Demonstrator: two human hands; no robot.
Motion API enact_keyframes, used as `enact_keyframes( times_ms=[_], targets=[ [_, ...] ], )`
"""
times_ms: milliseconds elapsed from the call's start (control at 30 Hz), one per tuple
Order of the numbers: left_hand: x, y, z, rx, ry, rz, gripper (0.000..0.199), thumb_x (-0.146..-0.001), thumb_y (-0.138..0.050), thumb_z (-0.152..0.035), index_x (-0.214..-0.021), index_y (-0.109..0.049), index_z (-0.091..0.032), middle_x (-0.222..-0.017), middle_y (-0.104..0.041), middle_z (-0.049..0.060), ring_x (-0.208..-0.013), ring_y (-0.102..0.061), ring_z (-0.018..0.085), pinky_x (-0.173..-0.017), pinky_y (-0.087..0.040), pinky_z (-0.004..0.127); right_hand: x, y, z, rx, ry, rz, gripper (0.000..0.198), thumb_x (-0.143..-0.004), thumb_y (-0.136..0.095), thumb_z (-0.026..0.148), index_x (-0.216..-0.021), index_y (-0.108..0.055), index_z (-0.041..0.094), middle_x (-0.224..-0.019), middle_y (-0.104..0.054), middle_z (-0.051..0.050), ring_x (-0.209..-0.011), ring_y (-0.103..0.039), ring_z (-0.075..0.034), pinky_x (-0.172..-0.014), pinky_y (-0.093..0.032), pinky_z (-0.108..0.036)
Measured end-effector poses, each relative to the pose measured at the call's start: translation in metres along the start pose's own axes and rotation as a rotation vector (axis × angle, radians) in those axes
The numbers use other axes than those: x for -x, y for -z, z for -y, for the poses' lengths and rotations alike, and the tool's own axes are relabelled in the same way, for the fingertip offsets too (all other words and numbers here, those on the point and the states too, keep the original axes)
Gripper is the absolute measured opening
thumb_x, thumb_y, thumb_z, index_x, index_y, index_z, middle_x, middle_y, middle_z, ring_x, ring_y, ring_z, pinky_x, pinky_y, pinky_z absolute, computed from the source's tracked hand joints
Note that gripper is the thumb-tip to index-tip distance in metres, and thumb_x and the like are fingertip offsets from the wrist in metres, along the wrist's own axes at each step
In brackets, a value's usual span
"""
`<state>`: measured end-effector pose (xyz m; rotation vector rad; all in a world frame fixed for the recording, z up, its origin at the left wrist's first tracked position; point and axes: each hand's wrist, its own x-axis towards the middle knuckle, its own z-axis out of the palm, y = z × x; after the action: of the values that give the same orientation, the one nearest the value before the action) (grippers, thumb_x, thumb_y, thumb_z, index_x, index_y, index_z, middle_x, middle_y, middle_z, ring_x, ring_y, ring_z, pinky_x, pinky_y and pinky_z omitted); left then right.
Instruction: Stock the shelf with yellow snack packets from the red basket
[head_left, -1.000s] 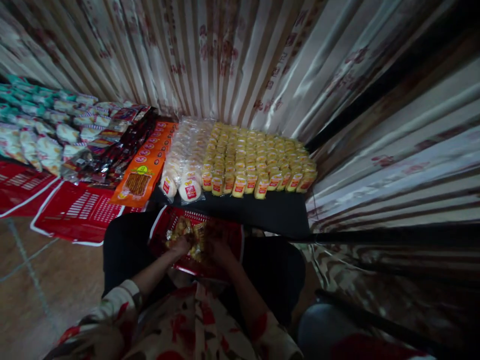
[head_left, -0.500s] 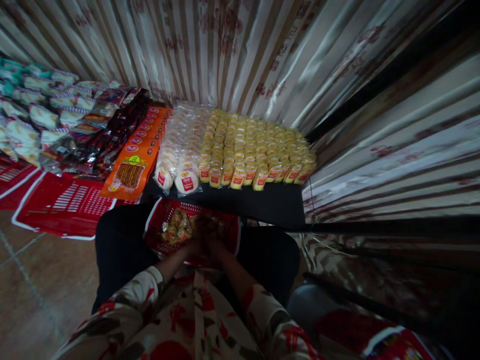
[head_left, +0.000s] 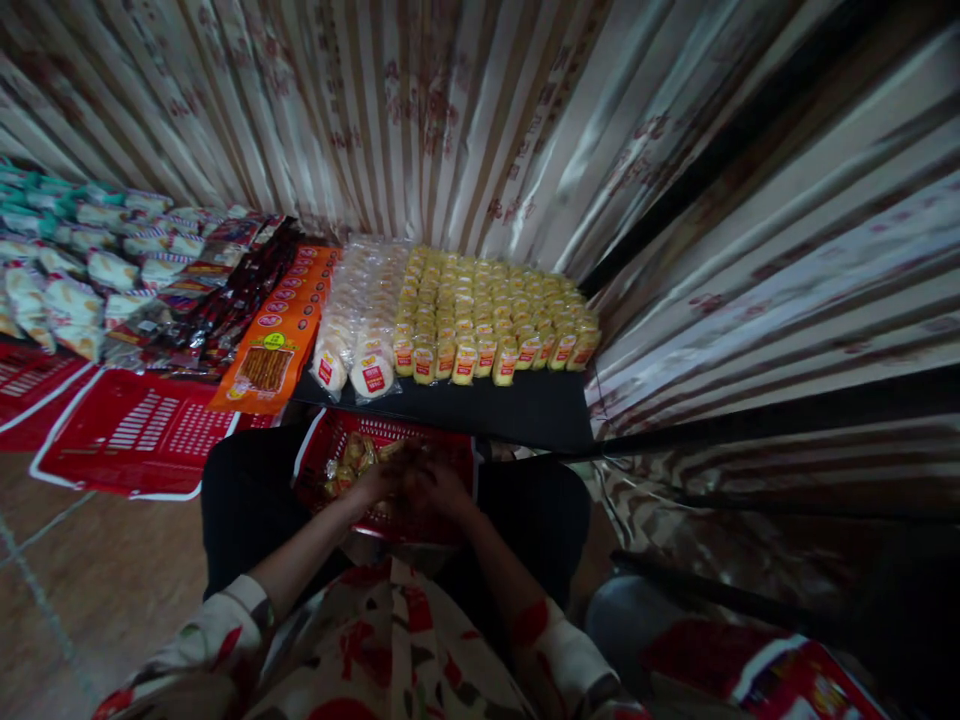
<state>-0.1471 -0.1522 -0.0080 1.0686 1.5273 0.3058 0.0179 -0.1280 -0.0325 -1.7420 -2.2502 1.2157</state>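
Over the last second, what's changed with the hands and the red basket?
The left hand and right hand drew together from apart over the wrapped snacks in the red basket; whether they hold anything is hidden. The basket stays on the lap, and the yellow packets are unmoved.

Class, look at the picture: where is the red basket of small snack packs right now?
The red basket sits low in the middle of the head view, on the person's lap, just in front of the black shelf, with both hands over it.

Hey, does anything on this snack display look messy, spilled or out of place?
Nothing stands out. The yellow packets sit in even rows beside the white buns. Both hands are over the red basket of loose sweets on the lap.
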Motion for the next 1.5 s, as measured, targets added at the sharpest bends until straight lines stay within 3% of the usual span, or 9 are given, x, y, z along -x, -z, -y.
enact_keyframes(
  times_ms=[200, 333, 467, 700, 833, 1033, 1233, 1333, 1500],
  targets=[
    [0.026, 0.004, -0.011, 0.437, -0.078, -0.008, 0.042, -0.074, -0.061, -0.021, -0.115, -0.054, -0.014, -0.097, -0.067, 0.007, -0.082, -0.063, 0.015, -0.067, -0.049, 0.023, 0.014, 0.021, 0.017, -0.192, 0.043, -0.102, 0.030, -0.086, -0.043, 0.024, -0.105, -0.064, 0.015, -0.101, -0.069, -0.007, -0.092, -0.063, -0.018, -0.082, -0.047, -0.028],
    [0.032, 0.000, -0.024, 0.523, -0.120, -0.152, 0.030, -0.064, -0.071, -0.025, -0.091, -0.061, -0.015, -0.087, -0.068, 0.005, -0.081, -0.063, 0.016, -0.067, -0.049, 0.023, 0.020, 0.034, 0.030, -0.319, 0.091, -0.120, 0.026, -0.084, -0.044, 0.026, -0.094, -0.067, 0.016, -0.090, -0.069, -0.004, -0.082, -0.062, -0.017, -0.074, -0.047, -0.028],
    [0.039, 0.000, -0.036, 0.683, -0.126, -0.218, 0.031, -0.054, -0.078, -0.029, -0.072, -0.057, -0.015, -0.064, -0.064, -0.001, -0.063, -0.062, 0.015, -0.056, -0.048, 0.022, 0.027, 0.049, 0.038, -0.475, 0.102, -0.119, 0.031, -0.083, -0.045, 0.038, -0.084, -0.066, 0.015, -0.077, -0.067, -0.003, -0.071, -0.059, -0.016, -0.066, -0.046, -0.028],
    [0.058, -0.004, -0.056, 0.961, -0.125, -0.260, 0.052, -0.061, -0.075, -0.025, -0.105, -0.048, -0.020, -0.074, -0.068, 0.000, -0.064, -0.065, 0.015, -0.061, -0.051, 0.025, 0.054, 0.065, 0.042, -0.950, 0.081, -0.165, 0.044, -0.067, -0.066, 0.054, -0.094, -0.060, 0.020, -0.083, -0.067, -0.002, -0.076, -0.063, -0.018, -0.070, -0.048, -0.031],
    [0.062, -0.010, -0.066, 0.890, -0.196, -0.183, 0.052, -0.057, -0.077, -0.033, -0.100, -0.050, -0.020, -0.077, -0.067, 0.001, -0.068, -0.065, 0.015, -0.063, -0.050, 0.024, 0.059, 0.069, 0.043, -1.072, 0.120, -0.283, 0.045, -0.063, -0.070, 0.053, -0.093, -0.057, 0.021, -0.084, -0.067, -0.002, -0.079, -0.063, -0.018, -0.073, -0.049, -0.032],
    [0.063, -0.008, -0.088, 0.542, -0.250, -0.157, 0.041, -0.046, -0.077, -0.041, -0.074, -0.058, -0.016, -0.065, -0.065, 0.001, -0.060, -0.061, 0.015, -0.056, -0.047, 0.023, 0.057, 0.092, 0.037, -1.115, 0.072, -0.434, 0.040, -0.059, -0.075, 0.044, -0.086, -0.058, 0.020, -0.077, -0.063, 0.001, -0.068, -0.059, -0.012, -0.066, -0.047, -0.026],
    [0.049, -0.029, -0.105, 0.638, -0.335, -0.002, 0.050, -0.050, -0.075, -0.037, -0.092, -0.059, -0.017, -0.080, -0.070, 0.004, -0.074, -0.064, 0.018, -0.070, -0.049, 0.029, 0.058, 0.112, 0.036, -1.154, 0.112, -0.498, 0.040, -0.061, -0.074, 0.034, -0.096, -0.058, 0.020, -0.072, -0.060, 0.004, -0.063, -0.055, -0.008, -0.064, -0.046, -0.022],
    [0.034, -0.044, -0.110, 0.601, -0.403, 0.000, 0.040, -0.056, -0.071, -0.035, -0.089, -0.060, -0.016, -0.085, -0.069, 0.006, -0.081, -0.064, 0.019, -0.076, -0.048, 0.030, 0.059, 0.114, 0.031, -1.168, 0.105, -0.572, 0.045, -0.063, -0.073, 0.035, -0.102, -0.056, 0.021, -0.079, -0.064, 0.002, -0.068, -0.059, -0.011, -0.065, -0.049, -0.025],
    [0.009, -0.062, -0.126, 0.496, -0.454, -0.049, 0.034, -0.062, -0.066, -0.036, -0.089, -0.058, -0.017, -0.073, -0.066, 0.002, -0.067, -0.061, 0.014, -0.063, -0.047, 0.025, 0.061, 0.111, 0.016, -1.060, 0.098, -0.691, 0.039, -0.068, -0.069, 0.038, -0.101, -0.059, 0.019, -0.090, -0.069, -0.005, -0.078, -0.064, -0.017, -0.070, -0.051, -0.029]
  ],
)
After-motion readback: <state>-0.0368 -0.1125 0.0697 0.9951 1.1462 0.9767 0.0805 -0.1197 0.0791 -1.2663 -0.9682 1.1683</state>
